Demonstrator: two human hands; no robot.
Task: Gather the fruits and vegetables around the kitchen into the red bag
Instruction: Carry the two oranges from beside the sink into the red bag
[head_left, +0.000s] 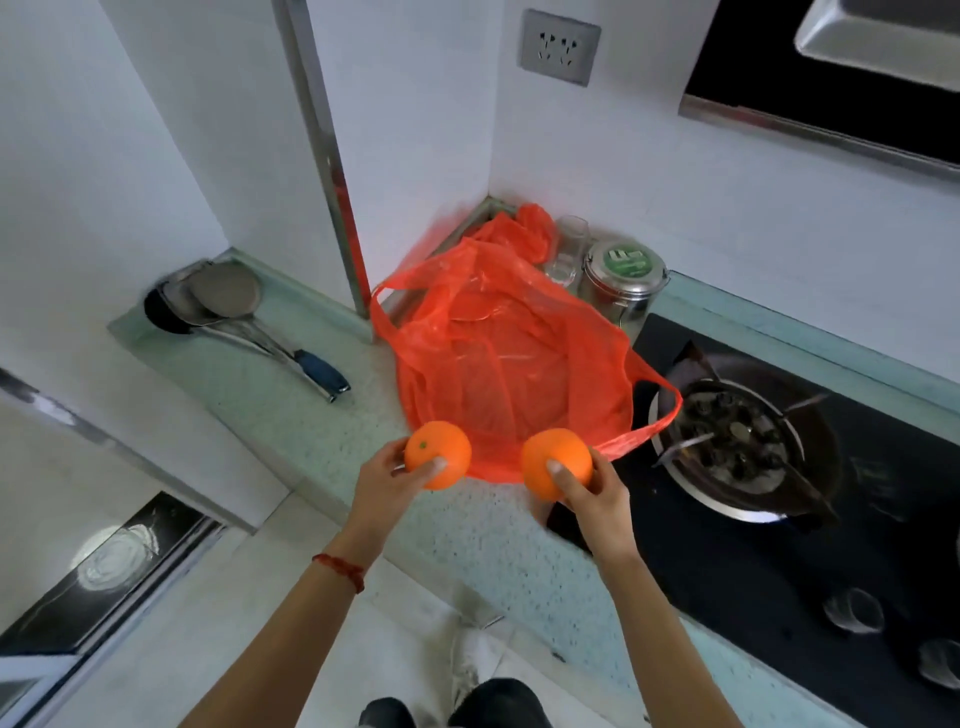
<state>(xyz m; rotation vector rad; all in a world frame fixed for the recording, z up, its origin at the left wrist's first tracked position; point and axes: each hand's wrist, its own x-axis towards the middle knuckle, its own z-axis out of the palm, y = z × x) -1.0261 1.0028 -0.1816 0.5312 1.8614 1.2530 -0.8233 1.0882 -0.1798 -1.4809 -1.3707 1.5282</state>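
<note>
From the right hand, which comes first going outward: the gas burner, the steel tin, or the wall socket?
Measured from the right hand:
1. Gas burner, just to its right on the stove.
2. Steel tin, behind the red bag.
3. Wall socket, high on the wall.

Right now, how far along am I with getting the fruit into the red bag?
Done: the red bag lies open on the counter, apparently still empty. In hand: the left hand holds one orange and the right hand another orange, both at the bag's near edge. Left: drop them in, then look for more; no other produce shows here.
</note>
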